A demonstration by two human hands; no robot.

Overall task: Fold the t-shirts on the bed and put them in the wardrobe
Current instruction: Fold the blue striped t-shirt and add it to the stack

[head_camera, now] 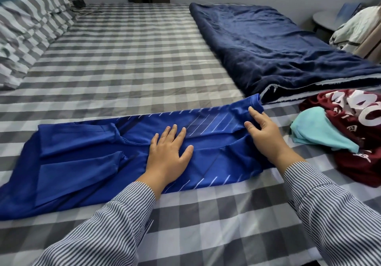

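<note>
The smooth, shiny blue t-shirt with thin white slanted lines (pixel 82 162) lies spread on the grey and white checked bed sheet (pixel 127 59), close to the near edge. Its left end runs out of the picture. The left hand (pixel 169 152) lies flat on it, fingers straight and a little spread. The right hand (pixel 266 133) holds the shirt's right end, fingers curled on the cloth; whether it pinches a fold is hard to tell. A crumpled dark red shirt with white letters (pixel 354 125) and a soft light teal cloth (pixel 317 131) lie in a heap to the right, partly cut off. A fuzzy dark blue blanket (pixel 278 49) lies behind.
</note>
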